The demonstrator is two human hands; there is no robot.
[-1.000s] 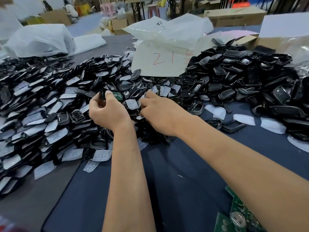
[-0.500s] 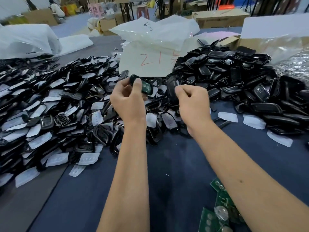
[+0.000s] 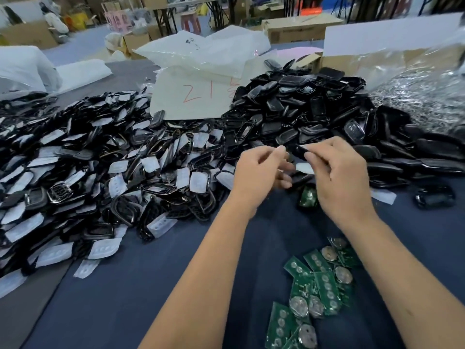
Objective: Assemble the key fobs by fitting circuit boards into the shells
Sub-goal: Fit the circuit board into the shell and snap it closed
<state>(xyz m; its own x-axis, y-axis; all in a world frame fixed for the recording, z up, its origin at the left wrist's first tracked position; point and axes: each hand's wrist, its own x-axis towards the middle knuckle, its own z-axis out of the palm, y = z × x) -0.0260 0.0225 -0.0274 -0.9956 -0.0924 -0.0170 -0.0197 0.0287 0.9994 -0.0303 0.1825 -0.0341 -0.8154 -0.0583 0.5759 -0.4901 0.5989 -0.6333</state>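
Shell [image 3: 299,152]: black, pinched by right hand [image 3: 339,177].
Left hand [image 3: 261,172]: fingers curled, blurred, grip unclear.
Circuit boards [image 3: 312,295]: green, heaped on worktop [image 3: 151,285], below hands.

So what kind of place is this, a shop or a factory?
Most likely a small assembly workshop or factory floor: heaps of black key fob shells, loose green circuit boards on the worktable, and cardboard cartons behind.

Left hand [image 3: 261,170] blurring with motion, fingertips smearing, grasp unreadable. Right hand [image 3: 339,172] hiding most of small dark piece [image 3: 300,150] at its fingertips. Green board [image 3: 308,196] lying half-hidden under right hand. Circuit boards [image 3: 312,290] below right forearm running off bottom edge.
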